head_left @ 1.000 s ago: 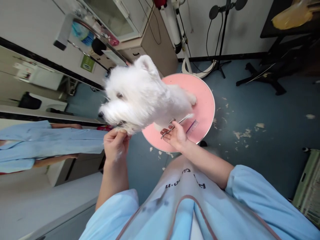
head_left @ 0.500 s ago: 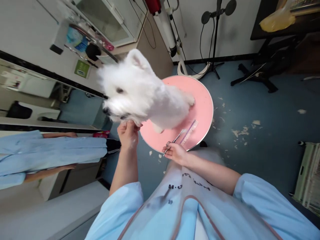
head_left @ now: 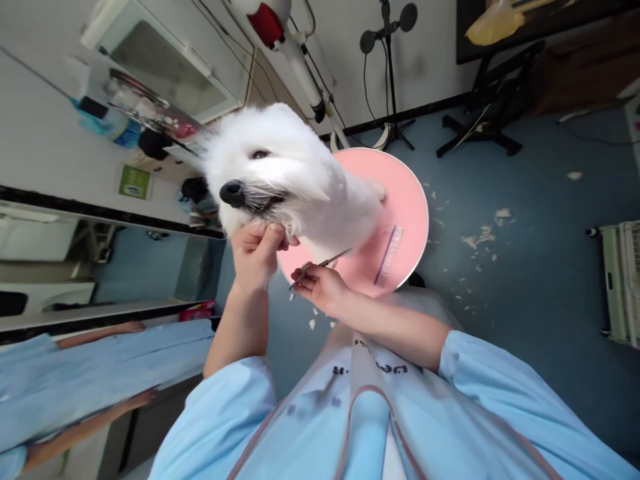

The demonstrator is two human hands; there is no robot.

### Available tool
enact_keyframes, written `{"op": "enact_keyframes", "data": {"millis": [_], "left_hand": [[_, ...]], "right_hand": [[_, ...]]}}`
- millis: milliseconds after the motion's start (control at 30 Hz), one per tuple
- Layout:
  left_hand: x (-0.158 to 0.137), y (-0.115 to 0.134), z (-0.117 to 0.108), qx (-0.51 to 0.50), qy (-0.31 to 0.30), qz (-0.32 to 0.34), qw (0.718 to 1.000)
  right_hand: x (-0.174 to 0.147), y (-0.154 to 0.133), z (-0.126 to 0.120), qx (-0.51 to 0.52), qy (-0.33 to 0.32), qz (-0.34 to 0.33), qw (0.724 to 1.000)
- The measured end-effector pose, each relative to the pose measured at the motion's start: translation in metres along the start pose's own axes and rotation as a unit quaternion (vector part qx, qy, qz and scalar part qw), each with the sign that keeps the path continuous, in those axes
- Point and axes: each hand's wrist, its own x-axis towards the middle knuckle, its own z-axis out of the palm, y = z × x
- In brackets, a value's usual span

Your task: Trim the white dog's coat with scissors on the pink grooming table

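A fluffy white dog (head_left: 300, 167) sits on a round pink table (head_left: 407, 193), its muzzle turned toward the left and toward me. Under its chin, my left hand (head_left: 257, 257) is closed, with thumb and fingers pinching the chin fur. My right hand (head_left: 323, 287) holds a pair of scissors (head_left: 330, 259) by the finger loops; the blades point up and right, close to the dog's chest and front leg. A comb (head_left: 390, 257) with a purple spine lies on the table to the right of the scissors.
Tufts of cut fur (head_left: 480, 237) lie on the blue floor. Behind the table stand a white arm (head_left: 300, 73) with a red part and a black stand (head_left: 393, 73). A mirror (head_left: 145, 257) runs along the left, and a crate (head_left: 620, 280) is at the right edge.
The dog's head has turned more toward me, showing its nose and mouth. My right hand has brought the scissors left and up, away from the comb. My left hand stays at the chin.
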Motion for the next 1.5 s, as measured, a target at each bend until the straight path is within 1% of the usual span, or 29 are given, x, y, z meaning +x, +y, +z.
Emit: {"op": "enact_keyframes", "data": {"millis": [167,333,500,633,700,833,900,967,1000,1067,1133,1167,1300,1367,1433,1500], "left_hand": [[0.004,-0.009,-0.011,-0.015,-0.045,0.025,0.999],[0.003,-0.011,-0.016,-0.017,-0.075,0.036,0.996],[-0.002,-0.009,-0.013,-0.018,-0.073,0.025,0.997],[-0.006,-0.004,-0.012,-0.026,-0.064,0.027,0.997],[-0.010,-0.003,-0.012,-0.028,-0.062,0.025,0.997],[-0.020,-0.003,-0.010,-0.019,-0.027,-0.007,0.999],[-0.025,-0.002,-0.006,-0.017,-0.010,-0.023,1.000],[-0.029,0.000,-0.002,-0.026,0.002,-0.019,0.999],[-0.030,0.002,0.000,-0.032,0.008,-0.011,0.999],[-0.034,0.003,0.004,-0.040,0.021,0.002,0.999],[-0.037,0.004,0.006,-0.037,0.038,-0.008,0.999],[-0.040,0.003,0.007,-0.034,0.046,-0.021,0.998],[-0.050,0.005,0.012,-0.027,0.079,-0.062,0.995],[-0.053,0.009,0.016,-0.023,0.091,-0.076,0.993],[-0.056,0.013,0.020,-0.025,0.098,-0.085,0.991],[-0.058,0.015,0.023,-0.026,0.104,-0.086,0.990]], "right_hand": [[0.004,0.003,0.009,0.046,-0.021,-0.010,0.999],[0.000,0.002,0.014,0.068,0.019,-0.025,0.997],[0.000,-0.010,0.012,0.060,-0.015,-0.022,0.998],[0.000,-0.017,0.003,0.069,0.030,-0.035,0.997],[-0.003,-0.019,0.000,0.067,0.033,-0.022,0.997],[-0.007,-0.028,-0.002,0.009,-0.014,0.016,1.000],[-0.008,-0.035,-0.005,0.000,0.002,0.015,1.000],[-0.010,-0.042,-0.008,0.008,0.032,0.016,0.999],[-0.012,-0.045,-0.010,0.010,0.036,0.023,0.999],[-0.015,-0.052,-0.012,-0.001,0.015,0.046,0.999],[-0.018,-0.058,-0.013,-0.021,-0.011,0.062,0.998],[-0.019,-0.060,-0.014,-0.028,-0.012,0.064,0.998],[-0.027,-0.070,-0.017,-0.026,0.039,0.058,0.997],[-0.031,-0.076,-0.017,-0.033,0.033,0.079,0.996],[-0.032,-0.082,-0.016,-0.054,0.010,0.106,0.993],[-0.032,-0.088,-0.016,-0.075,0.006,0.118,0.990]]}}
